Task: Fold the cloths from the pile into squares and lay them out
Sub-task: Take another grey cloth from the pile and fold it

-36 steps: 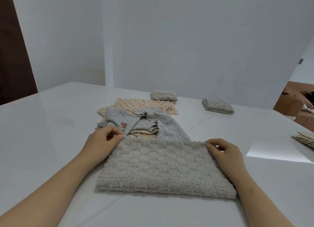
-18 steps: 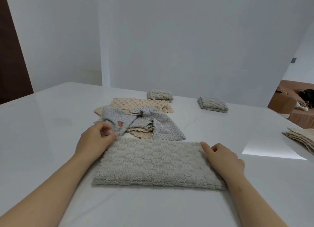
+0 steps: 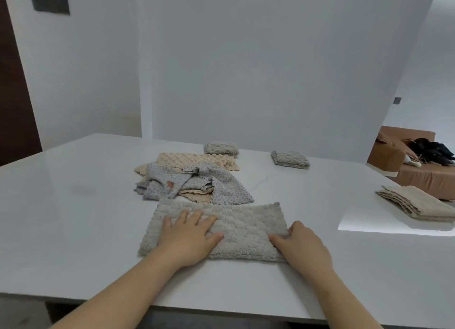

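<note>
A grey fluffy cloth (image 3: pixel 246 220), folded into a long rectangle, lies on the white table (image 3: pixel 73 218) in front of me. My left hand (image 3: pixel 189 237) rests flat on its left half with fingers spread. My right hand (image 3: pixel 300 245) sits at the cloth's right end, thumb on top and fingers curled around the edge. Just behind lies the pile (image 3: pixel 192 181): a crumpled grey dotted cloth over beige cloths. Two folded grey squares (image 3: pixel 221 148) (image 3: pixel 290 159) sit farther back. A folded beige stack (image 3: pixel 418 203) lies at the right.
The table's near edge runs just below my forearms. A white wall stands behind the table. A brown sofa (image 3: pixel 418 171) with dark items is beyond the table's right side. A dark door (image 3: pixel 14 95) is at the far left.
Both hands left the cloth's far corners and came toward me. The left now lies flat on the cloth; the right has gone to its right end.
</note>
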A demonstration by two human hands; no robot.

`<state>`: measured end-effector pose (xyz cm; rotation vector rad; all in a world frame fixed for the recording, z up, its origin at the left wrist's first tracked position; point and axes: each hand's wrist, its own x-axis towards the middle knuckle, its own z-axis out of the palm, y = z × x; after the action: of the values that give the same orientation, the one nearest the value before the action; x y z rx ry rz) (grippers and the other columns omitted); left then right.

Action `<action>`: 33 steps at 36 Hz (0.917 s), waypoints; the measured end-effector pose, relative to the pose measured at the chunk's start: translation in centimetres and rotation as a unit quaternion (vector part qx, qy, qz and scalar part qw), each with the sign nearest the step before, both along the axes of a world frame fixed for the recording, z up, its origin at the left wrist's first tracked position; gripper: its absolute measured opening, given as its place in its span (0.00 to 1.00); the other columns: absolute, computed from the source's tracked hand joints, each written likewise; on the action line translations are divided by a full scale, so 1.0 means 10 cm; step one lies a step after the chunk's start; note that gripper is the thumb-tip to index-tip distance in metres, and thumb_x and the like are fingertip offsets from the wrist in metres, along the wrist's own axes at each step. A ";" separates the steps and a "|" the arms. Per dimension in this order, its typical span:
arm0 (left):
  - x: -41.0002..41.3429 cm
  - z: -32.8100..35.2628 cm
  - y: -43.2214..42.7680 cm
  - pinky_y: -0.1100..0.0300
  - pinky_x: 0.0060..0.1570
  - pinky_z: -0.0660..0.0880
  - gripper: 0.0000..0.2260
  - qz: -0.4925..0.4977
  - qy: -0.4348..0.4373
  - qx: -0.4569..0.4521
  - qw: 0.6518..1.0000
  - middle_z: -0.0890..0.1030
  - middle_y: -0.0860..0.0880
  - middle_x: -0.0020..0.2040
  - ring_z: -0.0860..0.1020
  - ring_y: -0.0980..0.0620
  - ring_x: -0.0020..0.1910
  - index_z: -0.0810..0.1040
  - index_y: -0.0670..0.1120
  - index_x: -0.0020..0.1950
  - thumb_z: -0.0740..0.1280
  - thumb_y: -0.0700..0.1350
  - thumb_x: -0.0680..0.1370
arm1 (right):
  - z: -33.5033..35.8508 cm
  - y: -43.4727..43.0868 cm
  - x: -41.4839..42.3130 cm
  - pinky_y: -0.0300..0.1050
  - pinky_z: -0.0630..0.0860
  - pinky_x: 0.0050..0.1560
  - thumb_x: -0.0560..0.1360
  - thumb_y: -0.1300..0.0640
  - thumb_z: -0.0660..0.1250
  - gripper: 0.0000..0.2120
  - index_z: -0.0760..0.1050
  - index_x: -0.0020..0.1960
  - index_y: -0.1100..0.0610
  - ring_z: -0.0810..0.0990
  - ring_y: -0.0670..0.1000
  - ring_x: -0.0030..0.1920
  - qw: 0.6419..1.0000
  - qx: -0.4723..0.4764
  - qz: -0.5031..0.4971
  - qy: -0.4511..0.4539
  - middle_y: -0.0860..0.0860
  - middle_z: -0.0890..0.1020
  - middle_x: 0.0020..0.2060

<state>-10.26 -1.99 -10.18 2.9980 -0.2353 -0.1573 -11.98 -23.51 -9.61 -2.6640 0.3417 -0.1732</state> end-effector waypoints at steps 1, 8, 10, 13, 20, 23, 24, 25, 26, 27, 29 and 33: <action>0.00 -0.01 -0.01 0.42 0.72 0.42 0.26 0.005 0.001 0.006 1.000 0.45 0.52 0.78 0.43 0.47 0.76 0.46 0.60 0.75 0.44 0.64 0.78 | 0.01 0.01 -0.02 0.46 0.71 0.46 0.74 0.43 0.61 0.16 0.65 0.48 0.55 0.76 0.54 0.49 1.000 0.015 0.005 -0.002 0.51 0.76 0.46; -0.05 -0.03 -0.02 0.42 0.72 0.41 0.26 0.008 -0.012 0.020 1.000 0.45 0.53 0.78 0.43 0.48 0.76 0.45 0.60 0.76 0.42 0.64 0.78 | 0.13 0.06 0.00 0.40 0.70 0.36 0.74 0.59 0.65 0.21 0.62 0.64 0.55 0.74 0.48 0.39 0.979 0.200 0.035 -0.007 0.48 0.73 0.38; -0.06 -0.02 -0.02 0.42 0.72 0.41 0.26 0.006 -0.009 0.018 1.000 0.45 0.53 0.78 0.44 0.48 0.76 0.46 0.60 0.76 0.42 0.64 0.78 | 0.15 0.07 0.03 0.39 0.69 0.33 0.73 0.64 0.65 0.23 0.64 0.66 0.56 0.74 0.49 0.38 0.966 0.256 0.032 -0.013 0.51 0.75 0.40; -0.03 0.04 0.01 0.43 0.72 0.41 0.26 -0.004 0.026 0.020 0.999 0.44 0.53 0.78 0.44 0.47 0.76 0.45 0.59 0.76 0.44 0.64 0.78 | 0.17 0.10 0.06 0.47 0.76 0.46 0.72 0.67 0.64 0.22 0.67 0.64 0.56 0.77 0.54 0.43 0.958 0.281 0.027 -0.048 0.50 0.75 0.38; 0.11 0.29 0.18 0.49 0.71 0.59 0.27 -0.026 0.038 -0.111 0.993 0.59 0.51 0.76 0.60 0.48 0.73 0.53 0.54 0.76 0.57 0.56 0.79 | 0.35 0.30 0.15 0.40 0.67 0.33 0.72 0.67 0.60 0.19 0.71 0.61 0.54 0.72 0.49 0.37 0.928 0.355 0.048 -0.105 0.51 0.75 0.42; 0.05 0.38 0.31 0.53 0.65 0.68 0.20 -0.004 -0.069 -0.144 0.987 0.68 0.50 0.71 0.68 0.49 0.68 0.64 0.52 0.72 0.58 0.49 0.80 | 0.43 0.43 0.20 0.42 0.69 0.39 0.73 0.67 0.60 0.18 0.72 0.61 0.55 0.73 0.50 0.41 0.922 0.368 0.060 -0.107 0.52 0.75 0.47; 0.03 0.39 0.36 0.54 0.63 0.69 0.17 0.005 -0.102 -0.156 0.982 0.71 0.50 0.69 0.70 0.49 0.66 0.68 0.51 0.69 0.58 0.48 0.80 | 0.45 0.47 0.22 0.43 0.70 0.40 0.73 0.67 0.60 0.18 0.72 0.61 0.55 0.73 0.51 0.42 0.919 0.375 0.065 -0.106 0.53 0.75 0.48; 0.01 0.38 0.41 0.55 0.60 0.70 0.15 0.016 -0.129 -0.175 0.976 0.74 0.50 0.65 0.72 0.50 0.63 0.71 0.51 0.66 0.58 0.47 0.80 | 0.48 0.53 0.23 0.42 0.71 0.39 0.73 0.67 0.60 0.18 0.72 0.60 0.54 0.74 0.51 0.41 0.915 0.383 0.071 -0.104 0.53 0.75 0.48; 0.00 0.37 0.46 0.57 0.57 0.72 0.13 0.030 -0.150 -0.203 0.967 0.77 0.50 0.62 0.74 0.51 0.60 0.75 0.50 0.63 0.58 0.45 0.80 | 0.50 0.59 0.24 0.41 0.72 0.37 0.73 0.67 0.60 0.18 0.72 0.60 0.54 0.74 0.50 0.40 0.912 0.391 0.079 -0.101 0.53 0.75 0.47; -0.01 0.35 0.51 0.59 0.52 0.73 0.11 0.044 -0.172 -0.235 0.956 0.79 0.51 0.57 0.76 0.53 0.55 0.77 0.49 0.59 0.59 0.44 0.79 | 0.52 0.65 0.25 0.41 0.72 0.37 0.73 0.67 0.60 0.18 0.72 0.60 0.54 0.74 0.50 0.39 0.908 0.399 0.088 -0.097 0.53 0.75 0.47; -0.03 0.30 0.62 0.66 0.40 0.70 0.09 0.074 -0.203 -0.297 0.930 0.81 0.52 0.47 0.76 0.57 0.42 0.79 0.50 0.52 0.60 0.42 0.79 | 0.55 0.79 0.27 0.43 0.73 0.38 0.73 0.67 0.60 0.19 0.71 0.62 0.53 0.75 0.51 0.38 0.901 0.411 0.107 -0.089 0.54 0.76 0.49; -0.07 0.19 0.79 0.64 0.38 0.72 0.13 0.100 -0.209 -0.445 0.865 0.80 0.54 0.39 0.78 0.55 0.37 0.76 0.56 0.40 0.62 0.39 0.77 | 0.59 1.08 0.27 0.38 0.69 0.29 0.74 0.67 0.59 0.19 0.70 0.63 0.53 0.72 0.49 0.32 0.894 0.415 0.152 -0.077 0.52 0.75 0.45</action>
<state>-10.92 5.94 -8.32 2.0658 -0.0110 0.4953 -9.28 -12.70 -3.71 -1.8038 -0.0625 -0.1036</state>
